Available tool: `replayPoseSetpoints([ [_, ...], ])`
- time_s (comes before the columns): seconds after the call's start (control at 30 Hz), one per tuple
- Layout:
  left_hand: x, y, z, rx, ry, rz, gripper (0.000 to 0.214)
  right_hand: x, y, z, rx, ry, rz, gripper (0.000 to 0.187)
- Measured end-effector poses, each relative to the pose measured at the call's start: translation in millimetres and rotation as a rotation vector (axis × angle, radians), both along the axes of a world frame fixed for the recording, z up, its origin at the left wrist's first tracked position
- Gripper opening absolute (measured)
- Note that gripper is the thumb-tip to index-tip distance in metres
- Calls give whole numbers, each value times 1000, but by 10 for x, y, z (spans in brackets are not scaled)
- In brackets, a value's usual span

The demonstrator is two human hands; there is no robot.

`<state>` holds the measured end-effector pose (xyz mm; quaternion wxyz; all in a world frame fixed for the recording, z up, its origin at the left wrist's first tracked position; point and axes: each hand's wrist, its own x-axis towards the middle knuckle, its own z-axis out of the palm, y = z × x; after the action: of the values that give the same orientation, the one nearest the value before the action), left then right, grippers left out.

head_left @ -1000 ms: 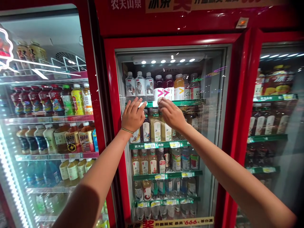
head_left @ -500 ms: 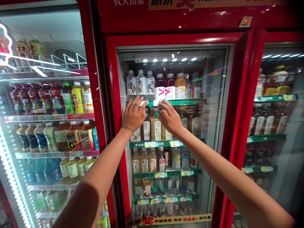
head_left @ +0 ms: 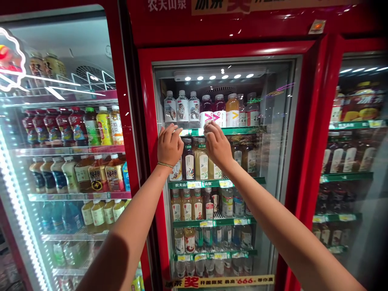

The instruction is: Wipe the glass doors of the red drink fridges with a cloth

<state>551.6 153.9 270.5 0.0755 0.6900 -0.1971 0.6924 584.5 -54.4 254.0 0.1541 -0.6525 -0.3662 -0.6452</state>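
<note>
Both my hands are raised to the green front strip (head_left: 242, 130) of the top shelf in the middle red fridge (head_left: 224, 50). My left hand (head_left: 169, 146), a thin band on its wrist, has its fingers curled with the tips against the strip below the clear water bottles (head_left: 182, 108). My right hand (head_left: 217, 146) pinches a small white label (head_left: 208, 124) at the strip under the dark red juice bottles (head_left: 212, 110). Behind both hands, on the second shelf, stand tea bottles (head_left: 196, 161).
A glass-fronted fridge on the left (head_left: 69, 161) holds rows of coloured drink bottles. Another red fridge on the right (head_left: 351, 161) is dim, with a closed glass door. Lower shelves of the middle fridge carry several bottles and yellow price tags (head_left: 207, 223).
My left hand's fingers, stretched flat before, have curled onto the shelf strip. My right hand stays pinched at the strip and has shifted slightly. The view has drifted a little to the left.
</note>
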Motion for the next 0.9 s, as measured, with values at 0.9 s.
replayPoseSetpoints([
  [0.9,-84,163,-59,105,-35,85,41,-55,173,80,2,2,15,37],
])
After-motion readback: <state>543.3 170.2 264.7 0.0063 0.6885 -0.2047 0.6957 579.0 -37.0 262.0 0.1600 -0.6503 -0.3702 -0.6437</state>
